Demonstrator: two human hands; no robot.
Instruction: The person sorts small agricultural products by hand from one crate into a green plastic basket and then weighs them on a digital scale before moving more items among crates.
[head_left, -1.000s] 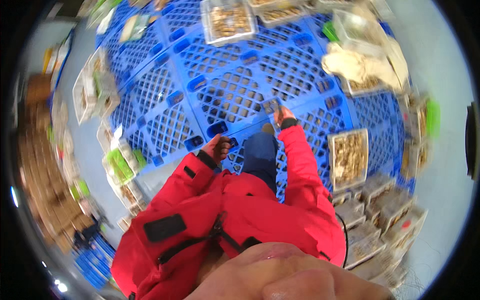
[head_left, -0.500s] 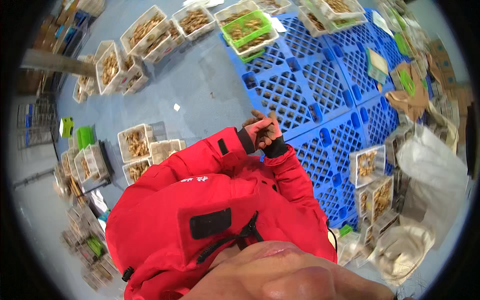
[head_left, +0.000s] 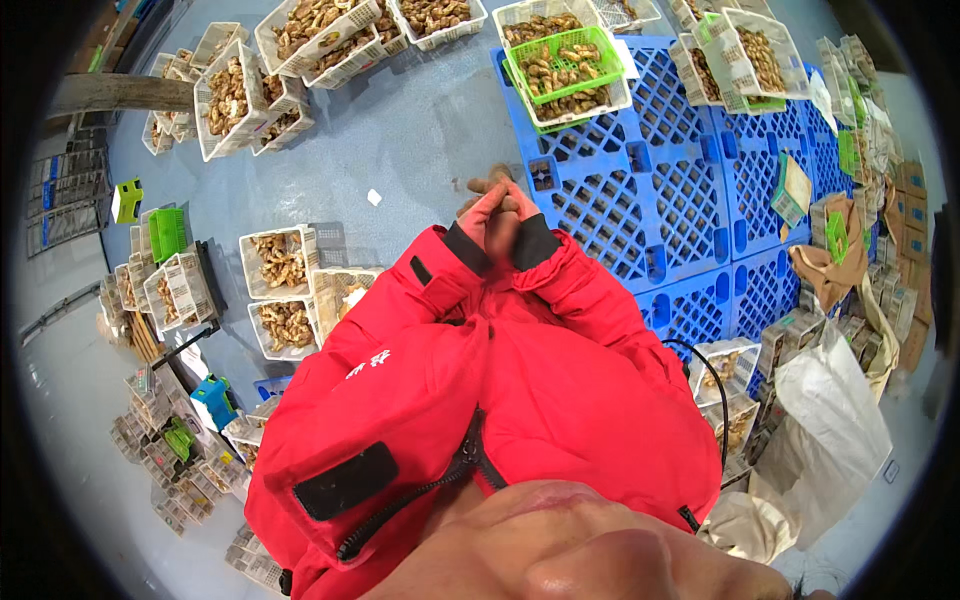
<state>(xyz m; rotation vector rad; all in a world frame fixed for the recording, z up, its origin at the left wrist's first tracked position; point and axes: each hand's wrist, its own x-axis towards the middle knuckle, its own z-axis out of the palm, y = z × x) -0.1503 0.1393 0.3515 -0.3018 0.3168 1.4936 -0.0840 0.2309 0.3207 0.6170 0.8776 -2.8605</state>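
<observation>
My two hands meet in front of my chest, just left of the blue pallets, palm against palm. My left hand [head_left: 479,216] has its fingers mostly stretched out, and the fingertips look brown with dirt. Against it lies my right hand [head_left: 503,232], smeared by motion, so its fingers are hard to make out. No object shows between them. Both arms wear red jacket sleeves with black cuffs.
Blue plastic pallets [head_left: 690,255] cover the floor at right. A green basket [head_left: 612,68] of brown, root-like pieces sits in a white crate [head_left: 510,12] on them. More filled crates [head_left: 246,238] stand at left. A white sack [head_left: 835,420] lies at lower right.
The view has shifted, so the pallets and far crates sit farther right and the jacket fills more of the front. My hands have come closer together, with the right fingers no longer raised apart.
</observation>
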